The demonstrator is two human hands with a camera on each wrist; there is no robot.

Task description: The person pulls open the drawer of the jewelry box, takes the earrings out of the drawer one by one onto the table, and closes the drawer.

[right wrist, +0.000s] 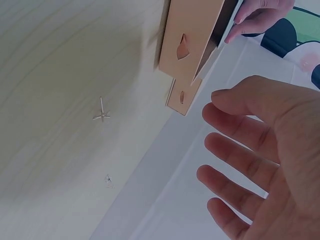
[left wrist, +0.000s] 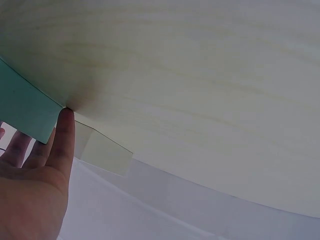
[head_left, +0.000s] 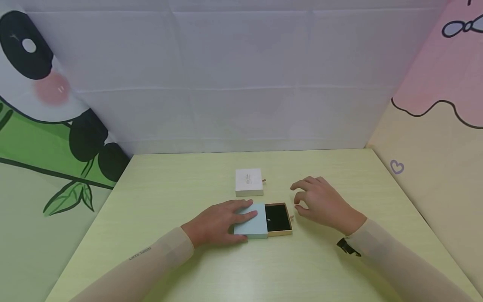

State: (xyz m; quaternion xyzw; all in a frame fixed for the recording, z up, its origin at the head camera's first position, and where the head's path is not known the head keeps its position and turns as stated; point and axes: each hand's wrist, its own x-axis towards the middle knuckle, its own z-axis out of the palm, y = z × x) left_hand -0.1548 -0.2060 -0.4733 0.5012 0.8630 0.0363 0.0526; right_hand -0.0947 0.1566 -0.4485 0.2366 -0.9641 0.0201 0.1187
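Observation:
My left hand [head_left: 222,220] holds the light blue sleeve of a small jewelry box [head_left: 253,226], fingers across its top and thumb at the near side. The drawer [head_left: 278,230] sticks out to the right, with a black pad [head_left: 278,217] inside. On the pad lies a tiny silver star-shaped piece [head_left: 268,219]. To the right, apart from the box, my right hand [head_left: 324,203] hovers with loosely curled fingers and nothing in them. In the right wrist view, a small star-shaped piece with a pin [right wrist: 102,115] and another tiny shiny piece [right wrist: 108,180] show against the table.
A white box [head_left: 248,182] with a small pull tab stands just behind the blue one. The pale wooden table [head_left: 181,180] meets a white cloth backdrop [head_left: 241,105] at the back. Printed panels flank both sides.

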